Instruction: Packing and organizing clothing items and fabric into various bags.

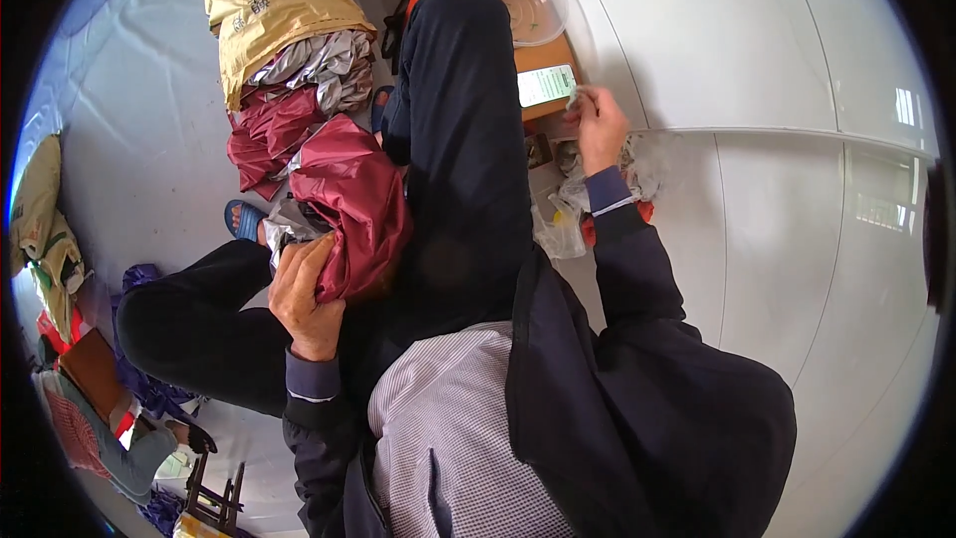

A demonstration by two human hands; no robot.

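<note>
My left hand (307, 294) is closed on the edge of a dark red fabric (354, 194) with a silvery underside, bunched over my lap. This cloth reaches toward more red and silver fabric (329, 70) spilling from the mouth of a yellow printed sack (284, 5). Out to the right, my right hand (599, 130) has its fingertips pinched together. A small pale thing shows at the fingertips, too small to name. Beside those fingers, a flat white-green rectangle (547, 86), a phone or a card, lies on an orange-brown box (554, 55).
A clear plastic tub (538, 10) with small black and white pieces stands beyond my raised knee. Crumpled clear plastic bags (563, 224) lie below my right hand. White glossy panels (777, 209) rise on the right. At the lower left, another person's leg (139, 458) shows near a dark stool (214, 498).
</note>
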